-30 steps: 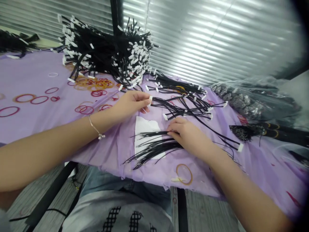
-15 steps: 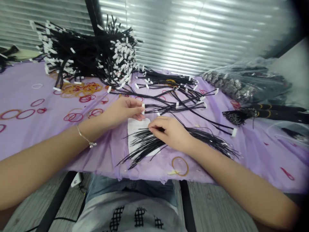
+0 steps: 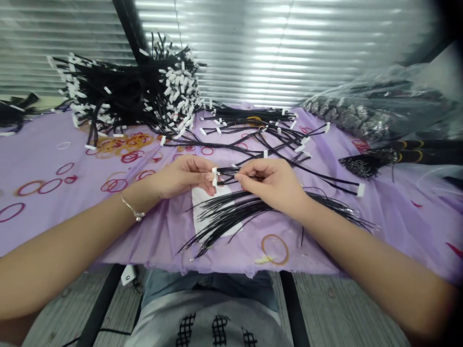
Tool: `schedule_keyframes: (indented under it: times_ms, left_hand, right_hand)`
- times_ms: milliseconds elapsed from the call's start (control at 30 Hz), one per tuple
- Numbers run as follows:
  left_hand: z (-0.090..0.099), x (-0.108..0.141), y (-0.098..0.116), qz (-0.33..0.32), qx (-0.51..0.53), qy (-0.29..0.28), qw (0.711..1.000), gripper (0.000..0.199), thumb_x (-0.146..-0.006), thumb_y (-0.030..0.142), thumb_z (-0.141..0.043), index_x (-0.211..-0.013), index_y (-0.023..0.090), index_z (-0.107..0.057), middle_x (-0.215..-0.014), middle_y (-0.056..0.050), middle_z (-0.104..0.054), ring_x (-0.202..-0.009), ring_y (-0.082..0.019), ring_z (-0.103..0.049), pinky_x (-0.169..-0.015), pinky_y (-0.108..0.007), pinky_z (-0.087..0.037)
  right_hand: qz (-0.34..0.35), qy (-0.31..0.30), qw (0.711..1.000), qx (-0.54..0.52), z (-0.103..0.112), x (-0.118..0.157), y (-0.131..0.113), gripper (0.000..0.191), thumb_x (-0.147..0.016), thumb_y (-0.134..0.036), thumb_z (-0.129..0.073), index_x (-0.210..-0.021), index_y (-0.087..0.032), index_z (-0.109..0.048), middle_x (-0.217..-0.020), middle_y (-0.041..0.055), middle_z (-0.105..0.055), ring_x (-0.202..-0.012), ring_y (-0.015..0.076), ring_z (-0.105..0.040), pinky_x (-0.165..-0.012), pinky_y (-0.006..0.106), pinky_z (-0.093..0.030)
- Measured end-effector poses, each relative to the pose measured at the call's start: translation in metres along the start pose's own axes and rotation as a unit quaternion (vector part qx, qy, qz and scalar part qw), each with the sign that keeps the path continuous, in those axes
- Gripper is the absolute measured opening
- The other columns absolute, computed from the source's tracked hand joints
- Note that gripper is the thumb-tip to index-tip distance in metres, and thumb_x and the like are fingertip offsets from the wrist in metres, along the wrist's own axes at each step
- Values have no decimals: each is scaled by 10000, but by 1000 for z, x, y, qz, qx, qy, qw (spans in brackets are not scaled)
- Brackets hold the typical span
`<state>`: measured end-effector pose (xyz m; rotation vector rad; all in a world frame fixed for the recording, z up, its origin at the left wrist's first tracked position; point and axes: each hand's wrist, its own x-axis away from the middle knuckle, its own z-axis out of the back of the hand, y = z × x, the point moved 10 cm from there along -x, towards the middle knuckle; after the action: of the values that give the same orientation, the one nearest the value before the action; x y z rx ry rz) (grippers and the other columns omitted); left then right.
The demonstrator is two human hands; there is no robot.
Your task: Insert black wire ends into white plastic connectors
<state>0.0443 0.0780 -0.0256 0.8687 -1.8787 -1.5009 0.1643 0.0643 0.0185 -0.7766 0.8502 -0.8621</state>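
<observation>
Between the thumb and fingers of my left hand (image 3: 190, 177) is a white connector (image 3: 214, 177) with black wires running off to the right. My right hand (image 3: 269, 183) is closed in a pinch just right of the connector, on a thin black wire (image 3: 230, 179) whose tip points toward it. Below both hands a fanned bundle of loose black wires (image 3: 224, 219) lies partly on a white sheet (image 3: 198, 198). My right wrist hides part of that bundle.
A big pile of black cables with white connectors (image 3: 123, 91) stands at the back left. More finished-looking cables (image 3: 253, 115) lie behind my hands. Rubber bands (image 3: 125, 144) are scattered on the purple cloth (image 3: 162, 241). Bagged wire bundles (image 3: 361, 115) lie at the right.
My right hand has moved up from the loose wire bundle to the connector, bringing a wire. My left hand still holds the connector, which has turned slightly; the camera view has shifted a little.
</observation>
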Motion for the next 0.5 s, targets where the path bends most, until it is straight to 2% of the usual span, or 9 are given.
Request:
schedule_keyframes:
  times_ms: [333,500]
  left_hand:
    - [-3,3,8,-28,-45,-16,998,192,-722,260,-754,-840,112,-721,-656,-37,-701,-571,-107,-659,-618,-193,-542]
    - [-2,4,9,-22,-72,-7,997,221,-711,296,-760,-828,114,-717,-641,-36,-690,-558,-114,-647,-618,-216,-529]
  right_hand:
    - [-20,16,1000,-5,3,2,-5,82,-686,-200,-623,-645,-132,-640,-547,-25,-508,-492,57,-386,-453,201,-303]
    - [-12,40,999,3,8,2,-9,59,-672,-178,-624,-632,-143,-650,-554,-16,-552,-497,68,-424,-457,205,-327]
